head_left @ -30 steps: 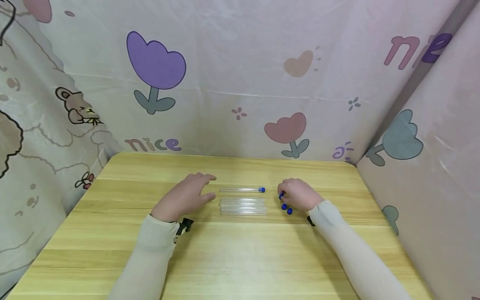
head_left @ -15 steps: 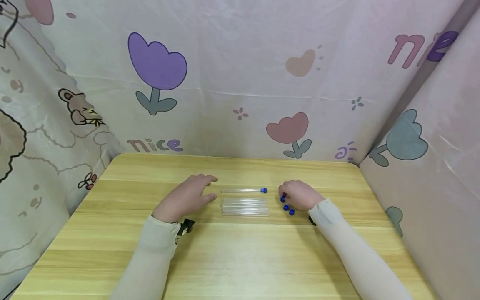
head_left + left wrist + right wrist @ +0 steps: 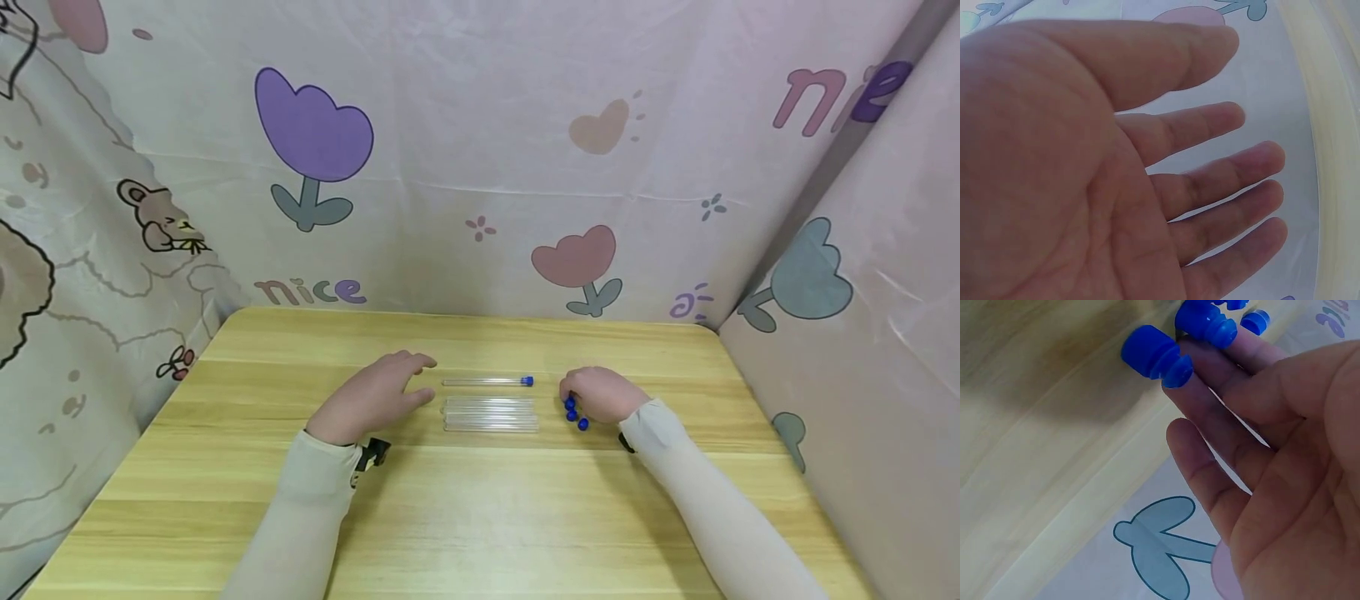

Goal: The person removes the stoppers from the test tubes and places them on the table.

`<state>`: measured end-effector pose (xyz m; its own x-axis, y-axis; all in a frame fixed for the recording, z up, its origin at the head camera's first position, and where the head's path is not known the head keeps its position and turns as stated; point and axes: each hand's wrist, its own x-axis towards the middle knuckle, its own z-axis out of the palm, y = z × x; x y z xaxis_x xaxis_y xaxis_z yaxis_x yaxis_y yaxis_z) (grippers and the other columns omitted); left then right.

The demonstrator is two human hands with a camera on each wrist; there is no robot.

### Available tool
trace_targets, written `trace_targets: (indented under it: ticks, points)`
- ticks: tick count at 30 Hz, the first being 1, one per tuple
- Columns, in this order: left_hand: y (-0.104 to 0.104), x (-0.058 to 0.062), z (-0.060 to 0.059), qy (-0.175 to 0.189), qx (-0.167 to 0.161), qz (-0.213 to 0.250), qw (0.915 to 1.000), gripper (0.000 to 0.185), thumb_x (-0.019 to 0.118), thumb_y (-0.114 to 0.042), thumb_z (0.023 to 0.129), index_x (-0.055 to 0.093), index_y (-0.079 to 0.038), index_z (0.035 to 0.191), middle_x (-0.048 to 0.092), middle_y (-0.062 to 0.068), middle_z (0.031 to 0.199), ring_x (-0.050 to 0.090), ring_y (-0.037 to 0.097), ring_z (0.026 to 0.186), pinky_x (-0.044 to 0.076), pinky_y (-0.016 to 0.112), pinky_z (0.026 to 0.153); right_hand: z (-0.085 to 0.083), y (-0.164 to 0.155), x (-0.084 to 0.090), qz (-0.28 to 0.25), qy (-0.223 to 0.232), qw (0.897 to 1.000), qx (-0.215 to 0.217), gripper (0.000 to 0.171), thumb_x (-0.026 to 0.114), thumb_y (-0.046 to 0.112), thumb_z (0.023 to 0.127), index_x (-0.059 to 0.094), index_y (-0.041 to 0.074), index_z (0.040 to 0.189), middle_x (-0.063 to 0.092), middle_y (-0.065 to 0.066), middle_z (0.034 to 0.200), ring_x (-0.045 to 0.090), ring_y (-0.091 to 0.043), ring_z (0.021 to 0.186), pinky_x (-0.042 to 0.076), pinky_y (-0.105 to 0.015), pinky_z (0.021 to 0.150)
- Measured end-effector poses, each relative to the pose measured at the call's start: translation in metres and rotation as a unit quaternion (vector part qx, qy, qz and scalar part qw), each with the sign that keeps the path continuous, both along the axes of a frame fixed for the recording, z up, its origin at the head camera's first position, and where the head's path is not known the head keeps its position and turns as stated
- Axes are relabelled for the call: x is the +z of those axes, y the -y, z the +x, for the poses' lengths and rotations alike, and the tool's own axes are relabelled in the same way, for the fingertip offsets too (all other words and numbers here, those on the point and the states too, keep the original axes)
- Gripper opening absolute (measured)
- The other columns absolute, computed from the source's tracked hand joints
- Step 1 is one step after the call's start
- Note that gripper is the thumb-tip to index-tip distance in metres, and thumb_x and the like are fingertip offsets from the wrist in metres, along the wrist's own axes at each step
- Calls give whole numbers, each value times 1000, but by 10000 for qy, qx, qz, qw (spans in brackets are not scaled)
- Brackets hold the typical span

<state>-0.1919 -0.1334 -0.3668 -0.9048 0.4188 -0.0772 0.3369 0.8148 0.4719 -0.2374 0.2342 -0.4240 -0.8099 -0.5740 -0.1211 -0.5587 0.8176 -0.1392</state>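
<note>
Blue stoppers (image 3: 576, 413) touch the right hand's (image 3: 600, 394) relaxed fingertips (image 3: 1180, 378). Glass test tubes (image 3: 490, 413) lie between both hands; the left hand (image 3: 372, 397) rests spread, holding nothing

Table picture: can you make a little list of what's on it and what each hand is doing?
Table: light wood
Capped tube: lies alone, blue stopper on its right end
Open tubes: clear, side by side, nearer the person
Blue stoppers: loose, at the right hand's fingertips
Left hand: flat, fingers straight, beside the tubes
Right hand: fingers touch the stoppers; grip unclear
</note>
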Motion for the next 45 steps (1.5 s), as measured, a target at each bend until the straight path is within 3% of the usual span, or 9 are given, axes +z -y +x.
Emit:
trace_targets:
  ticks: [8,16,25,33,38,41,45]
  points:
    - [1,0,0,-106,60,16,9999,50,63,-30,104,53,-9,149,54,17,150,52,37,138,42,56,113,11,1,13,-1080,-677,9903,-553,22,56,3,102,74,5,115,73,-8,115,69,-28,110,57,-46,95]
    - [0,0,0,-402,60,82,9991,48,64,-28,103,56,-7,145,55,17,148,53,37,135,44,55,111,37,10,30,-1782,-1217,9712,-1013,19,59,13,103,73,10,116,72,-3,116,70,-23,104,59,-45,87]
    - [-2,1,0,-475,21,115,9988,51,65,-29,103,53,-8,148,53,15,150,53,36,136,44,55,111,64,17,42,-1716,-1579,9687,-845,20,64,16,100,71,11,119,71,-3,116,69,-19,94,59,-37,74]
    - [-3,4,1,-415,95,127,9990,52,65,-29,103,53,-8,148,52,15,151,53,37,136,44,55,111,69,19,51,-1725,-1856,9633,-885,27,66,18,99,68,8,124,69,-6,118,69,-23,97,59,-40,72]
    - [-5,5,3,-455,61,101,9989,50,65,-28,102,55,-7,146,54,16,149,54,37,135,44,56,111,71,18,54,-1786,-2028,9555,-1180,27,67,19,98,68,6,122,70,-10,118,64,-22,82,55,-36,61]
    - [-6,3,3,-511,35,68,9987,50,65,-28,102,55,-7,146,54,16,150,53,38,136,44,56,111,73,15,55,-1854,-2116,9503,-1336,28,68,19,98,69,5,121,70,-11,119,64,-23,83,55,-36,61]
    - [-8,2,3,-564,45,48,9984,51,65,-29,102,54,-8,147,53,16,150,52,38,137,43,56,112,73,14,55,-1892,-2017,9503,-1434,31,68,22,98,68,5,124,69,-11,122,68,-28,99,59,-42,71]
